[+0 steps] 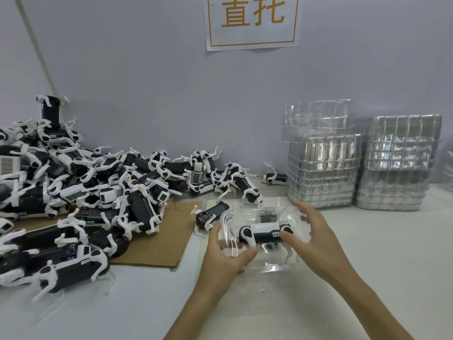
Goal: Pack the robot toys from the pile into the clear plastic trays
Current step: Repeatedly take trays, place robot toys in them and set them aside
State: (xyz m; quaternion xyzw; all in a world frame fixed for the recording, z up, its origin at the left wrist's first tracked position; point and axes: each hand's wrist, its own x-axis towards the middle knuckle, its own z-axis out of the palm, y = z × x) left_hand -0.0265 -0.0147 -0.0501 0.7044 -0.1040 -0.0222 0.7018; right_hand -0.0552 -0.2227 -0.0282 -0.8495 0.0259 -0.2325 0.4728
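Far left of your grip, a pile of robot toys, too tangled to count, lies on the bench, partly over one cardboard sheet. One loose toy lies just beside your left hand. Left hand and right hand clamp one clear tray between them, with one robot toy inside it. Beyond the right hand stand two tray stacks.

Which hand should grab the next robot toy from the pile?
Probably the left hand. The pile lies on its side, and a loose toy sits right beside it. The right hand holds the other side of the tray, near the tray stacks, and would have to cross over.
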